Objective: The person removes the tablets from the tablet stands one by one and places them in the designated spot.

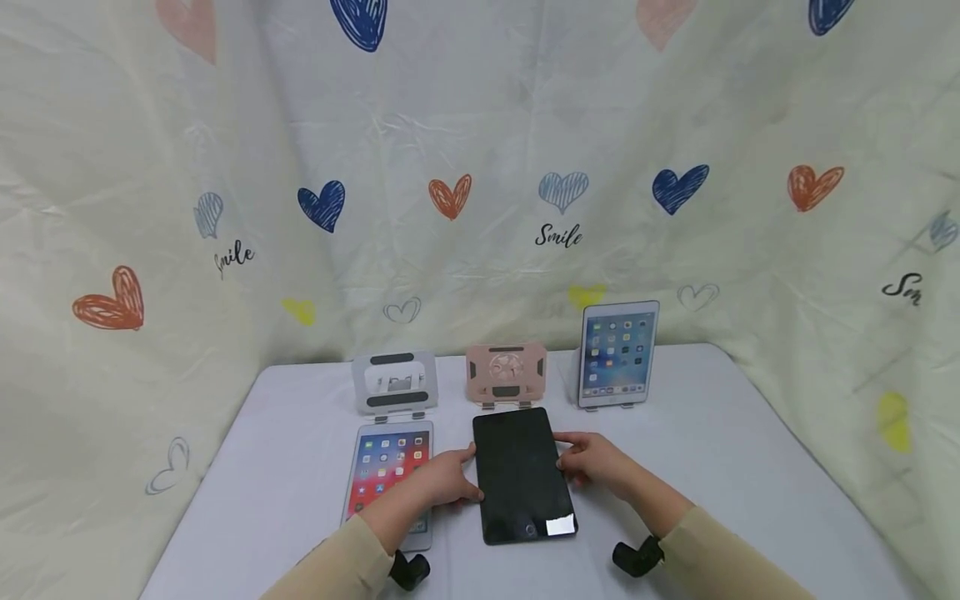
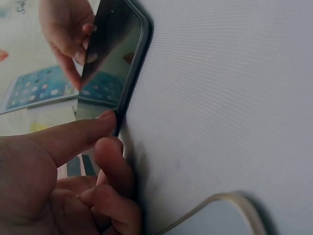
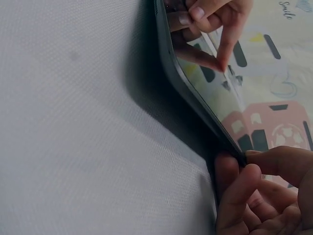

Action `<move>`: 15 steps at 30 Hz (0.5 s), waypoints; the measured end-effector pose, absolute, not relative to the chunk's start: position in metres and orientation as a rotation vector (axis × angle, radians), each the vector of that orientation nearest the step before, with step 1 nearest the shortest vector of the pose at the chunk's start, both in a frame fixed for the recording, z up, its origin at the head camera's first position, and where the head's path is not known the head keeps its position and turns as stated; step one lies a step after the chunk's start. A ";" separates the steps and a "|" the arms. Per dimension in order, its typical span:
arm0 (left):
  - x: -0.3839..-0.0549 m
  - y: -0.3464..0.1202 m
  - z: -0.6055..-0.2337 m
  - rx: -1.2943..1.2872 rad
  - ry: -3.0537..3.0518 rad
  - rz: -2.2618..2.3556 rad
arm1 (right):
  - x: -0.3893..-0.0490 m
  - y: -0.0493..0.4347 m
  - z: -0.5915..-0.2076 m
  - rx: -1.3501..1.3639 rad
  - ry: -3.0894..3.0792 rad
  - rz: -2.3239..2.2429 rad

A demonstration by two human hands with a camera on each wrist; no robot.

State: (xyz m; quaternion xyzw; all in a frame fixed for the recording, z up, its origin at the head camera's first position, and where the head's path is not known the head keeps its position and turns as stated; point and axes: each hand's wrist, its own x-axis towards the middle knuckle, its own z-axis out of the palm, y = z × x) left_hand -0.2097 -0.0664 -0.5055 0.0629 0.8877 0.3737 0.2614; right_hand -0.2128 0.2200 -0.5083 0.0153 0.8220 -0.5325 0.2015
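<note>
A black-screened tablet (image 1: 521,475) lies between both hands in the head view, its dark screen facing up and a white sticker at its near right corner. My left hand (image 1: 448,479) grips its left edge, the thumb on the rim and the other fingers curled below. On the opposite edge, my right hand (image 1: 592,461) pinches the tablet between thumb and fingers. The right wrist view has a shadow under the tablet's edge (image 3: 195,100), which looks slightly raised from the cloth. Just beyond its far end stands a pink tablet stand (image 1: 506,372).
Left of the black tablet, a white tablet (image 1: 386,467) with a lit red-and-blue screen lies flat, partly behind the left forearm. A grey stand (image 1: 395,383) is behind it. Another white tablet (image 1: 618,350) leans upright at the back right. A heart-printed cloth hangs behind the white table (image 1: 720,433).
</note>
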 end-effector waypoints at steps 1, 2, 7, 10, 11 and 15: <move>-0.209 -0.066 -0.504 0.169 2.400 1.009 | -0.213 0.220 -0.507 0.039 2.295 -1.484; -0.209 -0.066 -0.502 0.168 2.395 1.007 | -0.214 0.220 -0.506 0.035 2.296 -1.477; -0.207 -0.065 -0.498 0.145 2.354 1.047 | -0.216 0.219 -0.503 0.041 2.300 -1.459; -0.207 -0.064 -0.498 0.123 2.334 1.063 | -0.217 0.216 -0.502 0.048 2.305 -1.444; -0.207 -0.064 -0.498 0.115 2.329 1.069 | -0.217 0.216 -0.502 0.055 2.309 -1.436; -0.206 -0.064 -0.498 0.088 2.302 1.098 | -0.218 0.211 -0.500 0.097 2.343 -1.373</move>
